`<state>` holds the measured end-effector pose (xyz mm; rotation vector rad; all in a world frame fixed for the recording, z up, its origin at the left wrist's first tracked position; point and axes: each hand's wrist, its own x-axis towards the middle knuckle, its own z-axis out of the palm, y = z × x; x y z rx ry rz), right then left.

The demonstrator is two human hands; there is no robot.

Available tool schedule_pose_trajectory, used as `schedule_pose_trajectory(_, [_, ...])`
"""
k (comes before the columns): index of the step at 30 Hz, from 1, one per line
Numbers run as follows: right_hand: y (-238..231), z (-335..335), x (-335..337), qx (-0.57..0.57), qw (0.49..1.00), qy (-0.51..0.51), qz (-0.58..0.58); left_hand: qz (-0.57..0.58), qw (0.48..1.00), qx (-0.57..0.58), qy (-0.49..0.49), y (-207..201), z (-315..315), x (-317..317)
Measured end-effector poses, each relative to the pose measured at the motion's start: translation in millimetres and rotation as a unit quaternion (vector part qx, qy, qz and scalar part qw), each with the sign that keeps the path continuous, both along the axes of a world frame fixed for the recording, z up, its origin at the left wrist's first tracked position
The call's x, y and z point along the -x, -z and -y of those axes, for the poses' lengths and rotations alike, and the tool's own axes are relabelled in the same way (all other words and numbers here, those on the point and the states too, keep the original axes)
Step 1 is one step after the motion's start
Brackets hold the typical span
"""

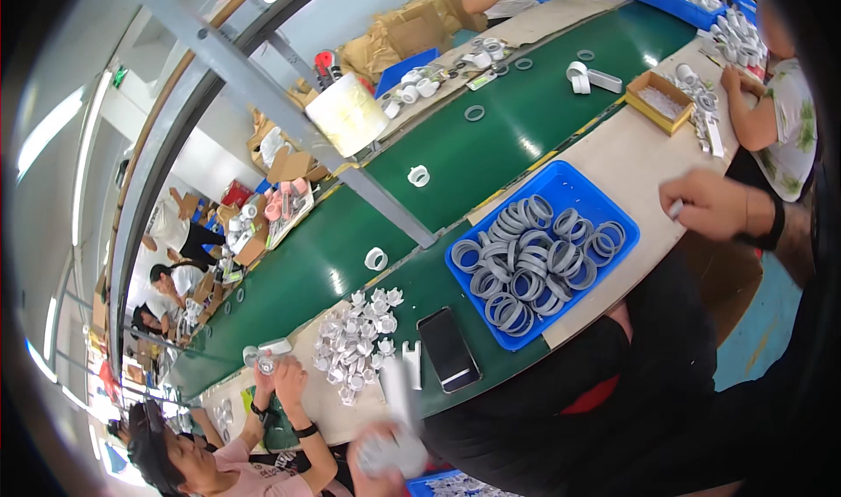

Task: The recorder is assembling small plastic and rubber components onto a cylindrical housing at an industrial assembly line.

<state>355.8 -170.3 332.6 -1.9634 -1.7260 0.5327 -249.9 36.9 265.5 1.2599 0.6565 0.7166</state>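
Observation:
Low in the view, my left hand (368, 449) is blurred by motion and closed around a white plastic part with a long flat handle (399, 392). My right hand (710, 204), with a black band at the wrist, is held curled over the right side of the bench. Between its fingertips a small pale piece (675, 208) pokes out, too small to name. A blue tray (626, 225) full of grey rings (526, 265) lies between my hands. Left of the tray are a black phone (448, 348) and a heap of small white plastic parts (355, 344).
A green conveyor belt (508, 147) runs past, carrying loose white collars (376, 258) and a white handled part (604, 81). A metal post (385, 204) rises by the bench. Co-workers sit on both sides. A yellow box (659, 103) stands at right, and a blue bin (464, 484) below.

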Motion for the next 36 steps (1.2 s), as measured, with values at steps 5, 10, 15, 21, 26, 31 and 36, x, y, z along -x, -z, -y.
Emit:
schedule_pose_trajectory(5, [119, 90, -2, 0.064, 0.983, 0.087, -0.15, -0.116, 0.984, -0.086, -0.106, 49, -176, -95])
schedule_pose_trajectory(10, [173, 213, 15, 0.121, 0.969, 0.178, -0.123, -0.346, 0.835, -0.4, -0.151, 76, -280, -192])
schedule_pose_trajectory(15, [213, 318, 48, 0.269, 0.894, 0.337, -0.125, -0.356, 0.755, -0.508, -0.211, 80, -292, -237])
schedule_pose_trajectory(21, [249, 348, 59, 0.201, 0.948, 0.244, -0.022, -0.293, 0.743, -0.498, -0.338, 96, -241, -220])
schedule_pose_trajectory(26, [247, 282, 37, 0.119, 0.954, 0.273, 0.014, -0.257, 0.754, -0.511, -0.323, 110, -127, -121])
schedule_pose_trajectory(31, [165, 144, 14, -0.05, 0.947, 0.269, -0.168, -0.332, 0.695, -0.551, -0.32, 124, -53, -66])
schedule_pose_trajectory(36, [91, -2, -8, -0.116, 0.979, 0.167, -0.005, -0.377, 0.681, -0.51, -0.367, 146, -48, -75])
